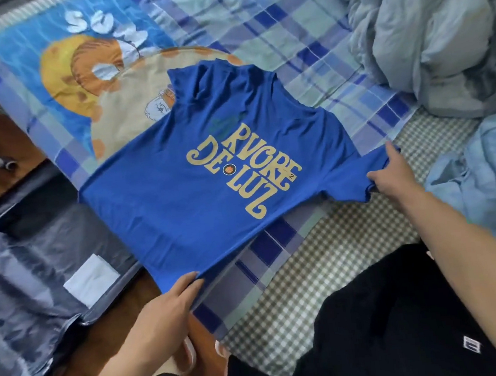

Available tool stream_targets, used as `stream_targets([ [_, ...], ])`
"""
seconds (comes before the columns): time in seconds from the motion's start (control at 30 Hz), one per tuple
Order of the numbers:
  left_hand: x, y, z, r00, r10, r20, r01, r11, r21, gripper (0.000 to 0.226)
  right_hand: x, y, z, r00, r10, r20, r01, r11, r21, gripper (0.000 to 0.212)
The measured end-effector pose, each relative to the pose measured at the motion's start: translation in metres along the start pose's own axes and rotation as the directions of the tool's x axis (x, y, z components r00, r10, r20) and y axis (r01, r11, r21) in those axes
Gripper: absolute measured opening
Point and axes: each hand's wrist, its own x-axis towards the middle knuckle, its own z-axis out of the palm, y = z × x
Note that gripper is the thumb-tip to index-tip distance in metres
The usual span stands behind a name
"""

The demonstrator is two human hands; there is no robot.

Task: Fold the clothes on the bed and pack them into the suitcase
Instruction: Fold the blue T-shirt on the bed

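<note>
Head view: blue T-shirt [208, 173] reads "RVORE DE LUZ"

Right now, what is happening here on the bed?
A person is spreading a blue T-shirt flat on the bed, print side up. The left hand grips its hem at the near edge, and the right hand pinches a sleeve. The shirt is not folded yet. An open suitcase lies on the floor at the left. A black garment and a light blue one wait on the bed.
</note>
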Motion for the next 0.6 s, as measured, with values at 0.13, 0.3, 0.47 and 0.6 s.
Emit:
stream_targets([
  [0.13,0.007,-0.034,-0.029,0.992,-0.08,-0.1,0.081,0.997,0.004,0.087,0.025,-0.065,0.015,0.998,-0.037,0.046,0.033,0.995,0.094,0.097],
  [0.3,0.026,-0.061,-0.078,0.983,-0.123,-0.134,0.119,0.992,-0.038,0.091,0.048,-0.153,0.062,0.984,-0.161,0.08,0.147,0.976,0.161,0.088],
  [0.47,0.084,-0.128,-0.088,0.974,-0.147,-0.171,0.162,0.984,0.074,0.076,0.091,-0.204,0.127,0.987,-0.144,0.069,0.135,0.984,0.118,0.088],
  [0.6,0.133,-0.181,-0.057,0.956,-0.226,-0.188,0.225,0.974,-0.027,0.076,0.128,-0.217,0.185,0.979,-0.165,0.122,0.145,0.977,0.157,0.082],
])
